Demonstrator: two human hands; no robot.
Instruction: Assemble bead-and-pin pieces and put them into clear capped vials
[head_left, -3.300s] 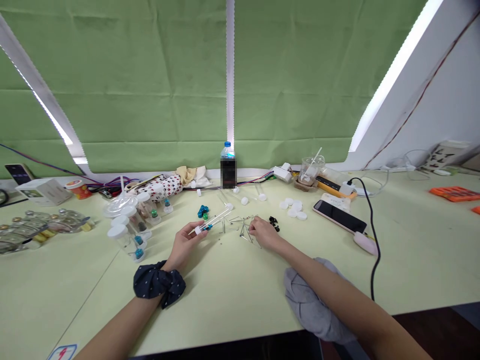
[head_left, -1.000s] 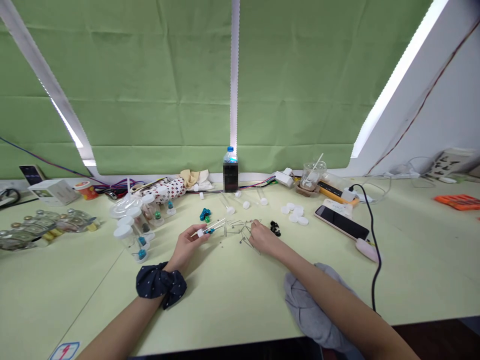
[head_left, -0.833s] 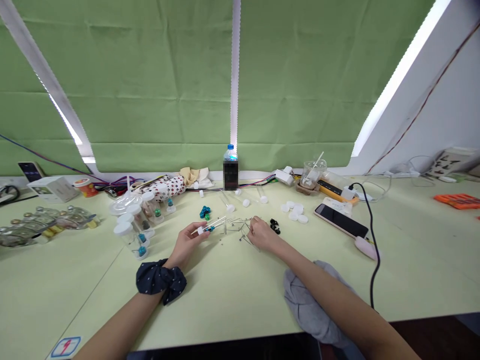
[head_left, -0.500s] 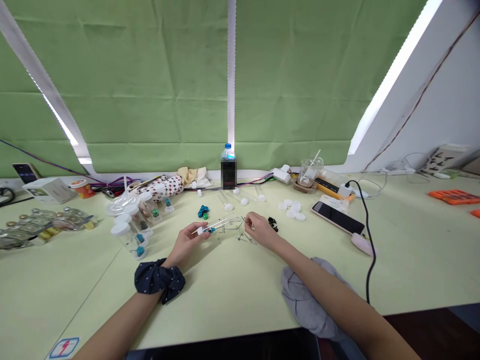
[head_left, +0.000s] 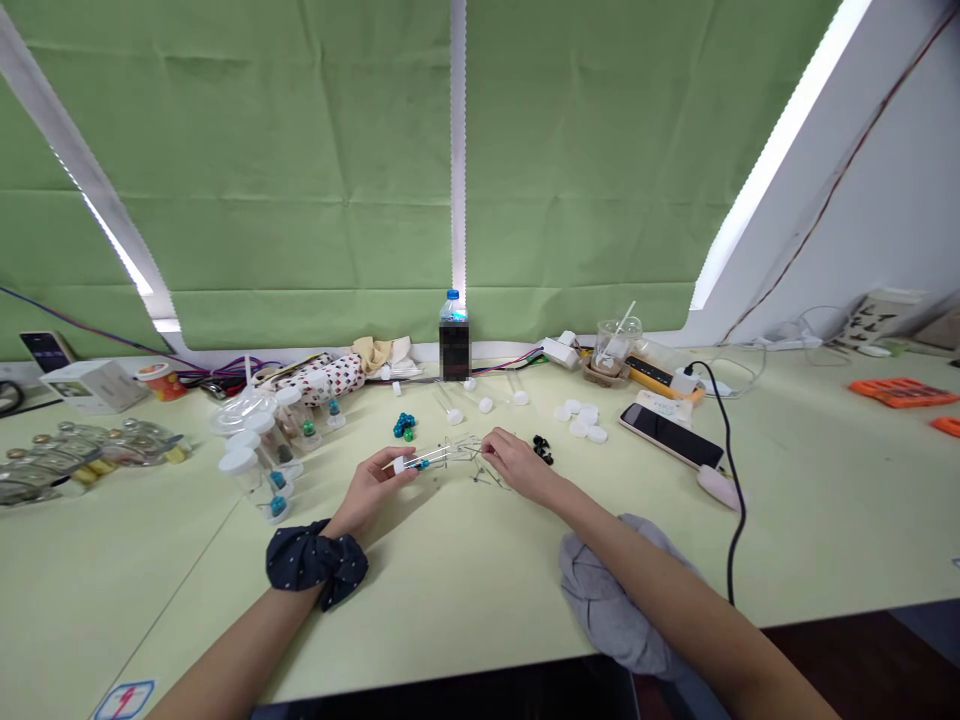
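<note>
The left hand (head_left: 373, 485) rests palm-up on the pale green table (head_left: 465, 585), thumb and fingertips pinching a slim clear plastic tube with a white cap (head_left: 427, 458), a teal bead (head_left: 421, 465) inside it; the right hand (head_left: 517, 465) lies knuckles-up, fingers curled onto the scatter of thin metal pins (head_left: 461, 455); whether they grip one I cannot tell; clear white-lidded jars (head_left: 238, 462) further left hold small teal balls (head_left: 278, 505).

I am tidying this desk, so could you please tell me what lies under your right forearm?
A crumpled grey cloth lies under the right forearm, on the green table near its front edge. The arm covers its middle; anything beneath the cloth is hidden.
</note>
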